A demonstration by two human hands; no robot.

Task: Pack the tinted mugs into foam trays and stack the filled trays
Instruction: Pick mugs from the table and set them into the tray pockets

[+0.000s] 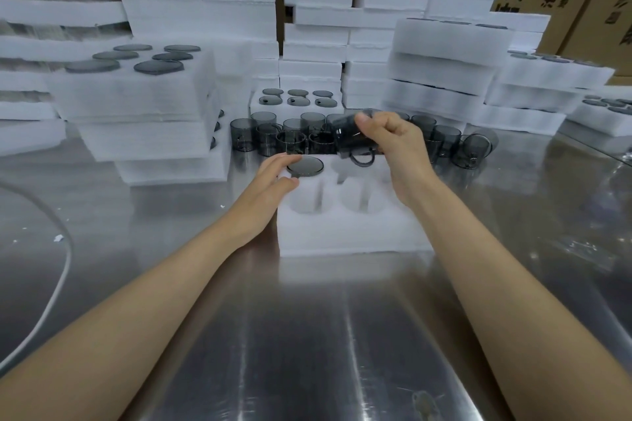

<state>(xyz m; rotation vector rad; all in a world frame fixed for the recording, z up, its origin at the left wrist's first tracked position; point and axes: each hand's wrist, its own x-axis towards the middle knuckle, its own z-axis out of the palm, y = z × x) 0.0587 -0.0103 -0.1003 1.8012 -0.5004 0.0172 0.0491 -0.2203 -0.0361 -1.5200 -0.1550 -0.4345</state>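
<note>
Below the right hand [393, 147], fingers clamped on a tilted smoky-grey translucent mug [349, 138], a white foam tray [342, 232] pocket stands open; mug should be levelled before seating. Left hand [273, 178], fingers straight, steadies tray.

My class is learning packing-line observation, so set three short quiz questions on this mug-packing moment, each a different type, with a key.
1. True or false: the right hand holds a tinted mug tilted above the foam tray.
2. The left hand is: A gripping a mug; B resting on the tray; C clenched in the air.
3. Count each seated mug visible in the tray.
Key: 1 true; 2 B; 3 one.
</note>
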